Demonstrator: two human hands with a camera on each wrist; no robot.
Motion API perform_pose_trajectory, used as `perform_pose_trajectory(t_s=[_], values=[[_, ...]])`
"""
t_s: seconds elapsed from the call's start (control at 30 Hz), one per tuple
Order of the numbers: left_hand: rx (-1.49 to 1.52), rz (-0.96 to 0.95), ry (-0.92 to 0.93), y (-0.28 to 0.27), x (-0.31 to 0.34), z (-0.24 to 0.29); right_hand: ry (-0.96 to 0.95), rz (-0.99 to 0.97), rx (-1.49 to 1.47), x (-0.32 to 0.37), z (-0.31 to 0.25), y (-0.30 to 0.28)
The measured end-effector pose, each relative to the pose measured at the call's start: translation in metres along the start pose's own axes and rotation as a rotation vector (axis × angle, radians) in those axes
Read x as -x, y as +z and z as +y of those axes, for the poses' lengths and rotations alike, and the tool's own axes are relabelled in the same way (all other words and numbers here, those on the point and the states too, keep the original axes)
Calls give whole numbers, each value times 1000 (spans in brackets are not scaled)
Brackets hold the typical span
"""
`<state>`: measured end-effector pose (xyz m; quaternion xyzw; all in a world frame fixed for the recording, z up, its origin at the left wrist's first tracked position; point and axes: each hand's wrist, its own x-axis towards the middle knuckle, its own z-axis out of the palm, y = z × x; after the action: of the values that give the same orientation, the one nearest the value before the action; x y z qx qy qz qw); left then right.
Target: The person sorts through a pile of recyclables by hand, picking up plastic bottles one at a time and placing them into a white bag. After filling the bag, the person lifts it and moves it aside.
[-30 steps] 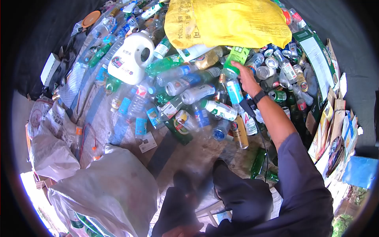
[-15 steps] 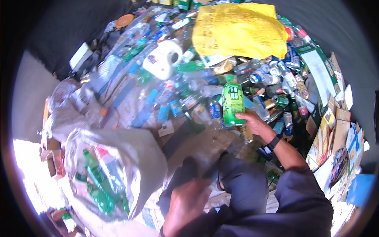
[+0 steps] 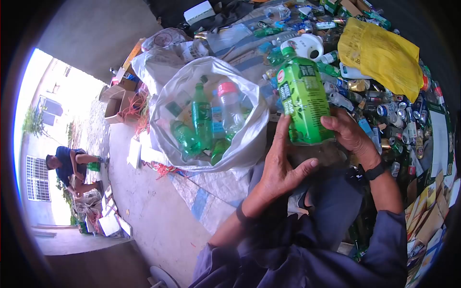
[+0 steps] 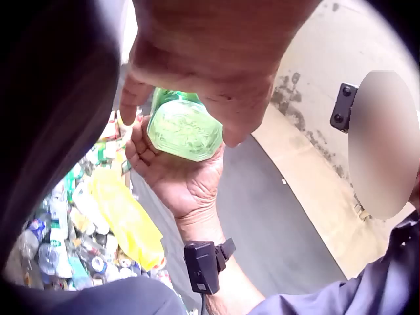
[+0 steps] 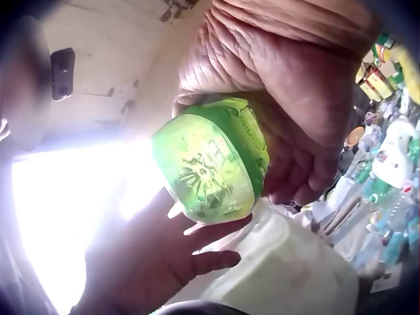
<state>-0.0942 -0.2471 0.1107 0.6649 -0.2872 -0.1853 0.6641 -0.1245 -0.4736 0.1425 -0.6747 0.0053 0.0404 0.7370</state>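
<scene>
Item in hand: one green bottle [image 3: 303, 98] with a green cap and a printed label, held nearly upright and leaning a little to the left, raised in front of the person's chest.

Right hand [image 3: 348, 133]: grips the lower part of the green bottle from the right, fingers curled round the body. The right wrist view shows the palm wrapped against the side, with the moulded base [image 5: 210, 164] exposed. A dark wrist strap [image 3: 374, 171] sits on this arm.

Left hand [image 3: 281, 168]: lies below and to the left of the green bottle, fingers [image 3: 282, 130] straight and pointing up along the left side, thumb stretched out beneath the base. It touches the side but does not close round it. The right wrist view shows this hand [image 5: 151, 256] spread flat under the base.

Surroundings: a clear sack [image 3: 249, 139] stands just left of the green bottle, mouth open, with several green and clear bottles inside. Behind it lies a pile of bottles and cans [image 3: 384, 108], with a white jug [image 3: 302, 45] and a yellow bag [image 3: 379, 55] on top. Far left, well apart, a person [image 3: 67, 165] crouches in daylight
</scene>
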Motion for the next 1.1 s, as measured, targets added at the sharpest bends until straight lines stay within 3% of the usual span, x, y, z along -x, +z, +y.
perform_pose_trajectory(t_s=[0.03, 0.1, 0.23, 0.33, 0.4, 0.43, 0.47, 0.5, 0.6, 0.7, 0.77, 0.9, 1.03, 1.1], values=[[187, 53, 31, 0, 4, 3, -5, -13, -1, -7, -3, 15], [81, 162, 127, -17, 12, 6, -10, -121, -23, -21, -7, 42], [-332, 422, 273, -66, 21, 7, -107, -257, -40, -72, 2, 93], [-776, 610, 220, -104, 25, 10, -115, -282, 127, -106, 15, 124], [-932, 644, 199, -124, 29, 1, -162, -91, 712, -114, 16, 139], [-971, 685, 173, -131, 33, -5, -165, -92, 712, -114, 22, 142], [-1011, 724, 145, -137, 37, -9, -349, 56, 691, -110, 33, 145], [-1013, 727, 144, -142, 40, -11, -533, 205, 663, -106, 44, 146], [-1262, 608, 138, -142, 43, -6, -504, 312, 537, -94, 56, 138], [-1271, 458, 137, -138, 37, -1, -460, 404, 555, -88, 69, 120], [-1238, 427, 136, -139, 30, -4, -499, 588, 611, -88, 77, 114], [-1192, 350, 107, -147, 13, -5, -490, 571, 592, -95, 93, 111], [-1285, 324, 160, -149, 2, -12, -302, 578, 389, -110, 125, 108], [-1295, 350, 177, -146, 0, -16, -325, 563, 362, -108, 125, 108]])
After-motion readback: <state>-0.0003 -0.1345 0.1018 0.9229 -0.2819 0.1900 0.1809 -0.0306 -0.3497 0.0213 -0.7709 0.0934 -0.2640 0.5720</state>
